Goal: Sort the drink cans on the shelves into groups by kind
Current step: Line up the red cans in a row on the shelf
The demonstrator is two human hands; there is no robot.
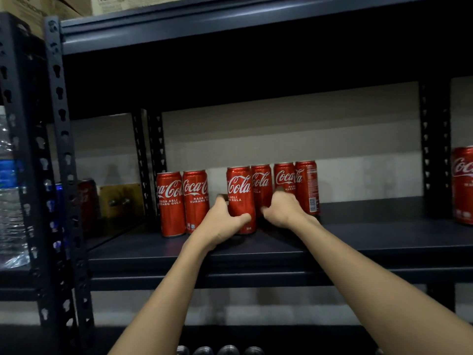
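While left hand (222, 221) grips one, six red cans (240, 199) on shelf (384, 234), right hand (282, 208) curled, grasp unclear.

L hand (222, 221) grips red can (240, 198) | R hand (282, 208) curled betw cans | dark shelf (384, 242)

Dim, shadowy shelf (358, 242) (underside near black), soft blur on left bottles (10, 201), wide-angle bending at edges

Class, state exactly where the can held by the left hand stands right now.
In the head view, the can stands on the middle shelf, left hand round it, between a pair of cans on its left and three cans on its right.
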